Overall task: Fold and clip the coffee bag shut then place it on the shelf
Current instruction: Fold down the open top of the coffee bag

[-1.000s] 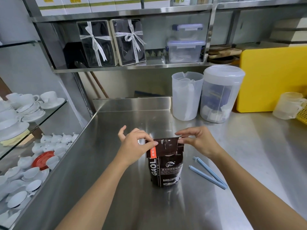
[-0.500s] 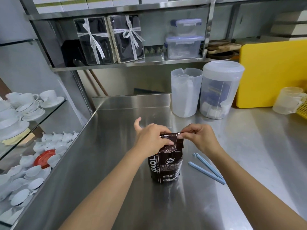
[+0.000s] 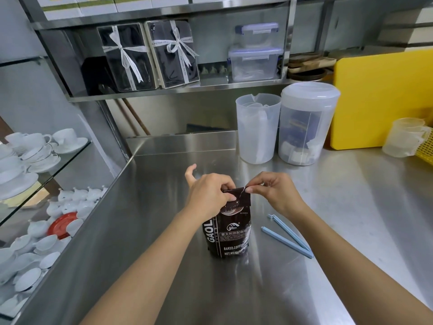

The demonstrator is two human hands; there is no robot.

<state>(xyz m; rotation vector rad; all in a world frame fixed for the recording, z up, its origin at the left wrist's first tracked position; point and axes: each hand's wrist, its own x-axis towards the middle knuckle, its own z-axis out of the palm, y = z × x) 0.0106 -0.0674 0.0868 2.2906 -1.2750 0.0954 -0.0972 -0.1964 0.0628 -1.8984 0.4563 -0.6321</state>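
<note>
Your coffee bag (image 3: 228, 231) stands upright on the steel worktop (image 3: 164, 266), roughly in the middle of it, with its long axis running vertically and its printed front facing you. The base sits flat on the worktop and the top edge is folded over, pointing slightly away from you.

Your left hand (image 3: 208, 195) is curled closed over the bag's upper left corner, fingers pressing the fold down against the front, thumb lifted clear behind. Your right hand (image 3: 274, 191) pinches the bag's upper right corner between thumb and forefinger, the other fingers bent loosely above.

The blue clip (image 3: 288, 235) lies on the worktop just to the right of the bag, apart from it and untouched. It is spread open in a narrow V, its two arms joined at the end nearer you and its free ends pointing away to the left, toward the bag's top.

Behind the bag, at the back of the worktop, stand a clear jug (image 3: 256, 127) and a lidded plastic tub (image 3: 307, 123), side by side. The shelf (image 3: 164, 91) runs above them.
</note>
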